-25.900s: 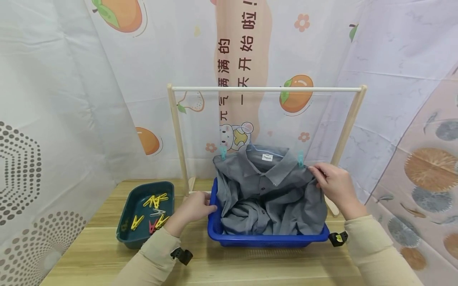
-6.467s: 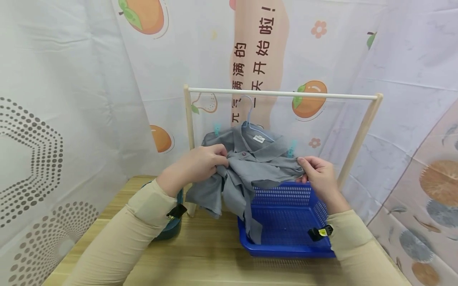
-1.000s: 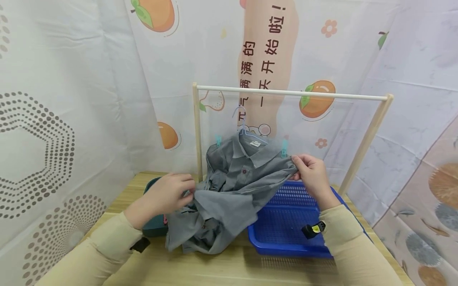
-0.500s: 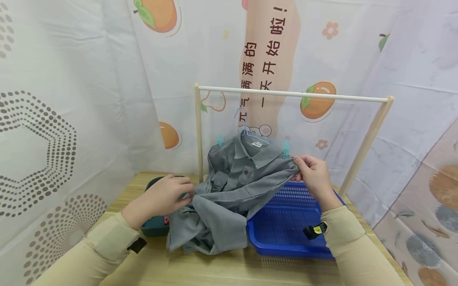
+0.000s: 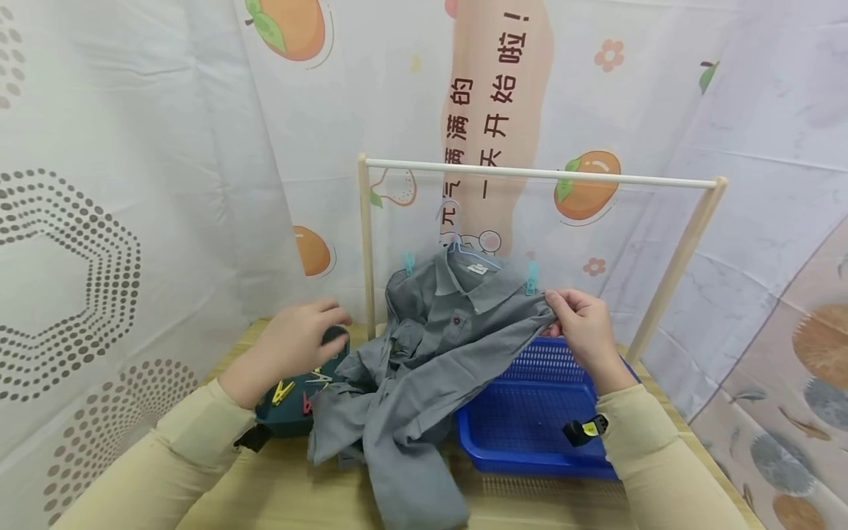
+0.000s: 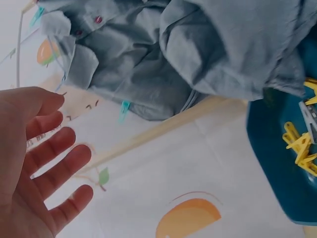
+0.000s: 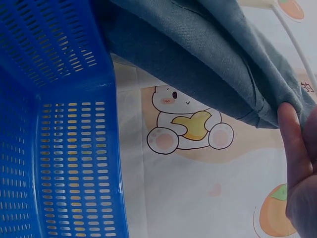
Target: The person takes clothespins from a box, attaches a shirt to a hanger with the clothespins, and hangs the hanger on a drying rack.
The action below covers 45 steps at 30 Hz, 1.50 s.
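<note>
A grey button-up shirt (image 5: 457,331) sits on a pale blue hanger (image 5: 456,239), its lower part spilling toward the front of the table. Teal clothespins (image 5: 532,278) clip both shoulders. With thumb and fingers, my right hand (image 5: 583,324) pinches the shirt at the right shoulder; the right wrist view shows the thumb pressed on the cloth. My left hand (image 5: 291,346) hovers above the dark green bin (image 5: 285,425), fingers spread and apart from the shirt. Nothing is in its palm (image 6: 29,163) in the left wrist view.
Behind the shirt stands a drying rack with a white rail (image 5: 543,173) and wooden posts (image 5: 676,272). A blue perforated basket (image 5: 536,465) is at the right. Yellow, grey and red clothespins (image 5: 283,391) lie in the green bin.
Earlier the shirt lay in the blue basket; it has since come out to the left. In the last half second my left hand let go of it, and the cloth dropped forward.
</note>
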Available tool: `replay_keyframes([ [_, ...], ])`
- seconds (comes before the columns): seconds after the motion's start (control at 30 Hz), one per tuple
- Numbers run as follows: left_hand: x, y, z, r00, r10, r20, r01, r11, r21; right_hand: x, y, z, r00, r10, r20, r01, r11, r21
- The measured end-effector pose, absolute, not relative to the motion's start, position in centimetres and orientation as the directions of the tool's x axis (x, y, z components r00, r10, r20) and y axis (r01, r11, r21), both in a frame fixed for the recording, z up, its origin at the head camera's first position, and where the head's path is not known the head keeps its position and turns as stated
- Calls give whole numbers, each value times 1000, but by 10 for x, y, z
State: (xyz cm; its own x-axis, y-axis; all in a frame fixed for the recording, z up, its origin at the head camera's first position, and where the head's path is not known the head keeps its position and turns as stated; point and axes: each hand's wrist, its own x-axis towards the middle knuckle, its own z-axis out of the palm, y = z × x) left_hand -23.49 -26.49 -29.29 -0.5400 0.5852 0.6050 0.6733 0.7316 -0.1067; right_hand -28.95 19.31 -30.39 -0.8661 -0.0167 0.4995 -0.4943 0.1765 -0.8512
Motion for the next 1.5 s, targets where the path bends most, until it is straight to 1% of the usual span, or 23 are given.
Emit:
replay_keyframes([
  [0.17, -242, -265, -277, -579, 482, 657, 624, 781, -23, -289, 194, -303, -859, -17, 512, -507, 168, -845],
  [0.33, -254, -262, -263, -615, 364, 699, 580, 809, 89, -286, 194, -301, -858, 0, 514, -507, 161, -847],
  [0.67, -276, -250, -253, -724, 139, 676, 466, 821, 330, -282, 195, -302, -843, 35, 537, -518, 218, -827],
  [0.83, -292, -243, -255, -764, 42, 643, 431, 776, 461, -279, 196, -302, -831, 40, 554, -534, 219, -817],
  [0.97, -309, -237, -257, -785, -21, 620, 433, 696, 573, -279, 196, -300, -811, 55, 582, -563, 200, -802],
  [1.1, -327, -233, -263, -813, -76, 577, 413, 624, 664, -277, 197, -296, -790, 69, 609, -583, 221, -781],
  [1.2, -339, -230, -268, -840, -95, 534, 385, 590, 710, -276, 199, -294, -774, 70, 630, -596, 257, -761],
  [1.33, -352, -225, -272, -863, -94, 496, 365, 564, 741, -272, 201, -291, -754, 67, 653, -610, 297, -735],
  [1.5, -364, -219, -277, -853, -124, 507, 358, 568, 741, -268, 204, -288, -720, 71, 690, -625, 366, -689],
])
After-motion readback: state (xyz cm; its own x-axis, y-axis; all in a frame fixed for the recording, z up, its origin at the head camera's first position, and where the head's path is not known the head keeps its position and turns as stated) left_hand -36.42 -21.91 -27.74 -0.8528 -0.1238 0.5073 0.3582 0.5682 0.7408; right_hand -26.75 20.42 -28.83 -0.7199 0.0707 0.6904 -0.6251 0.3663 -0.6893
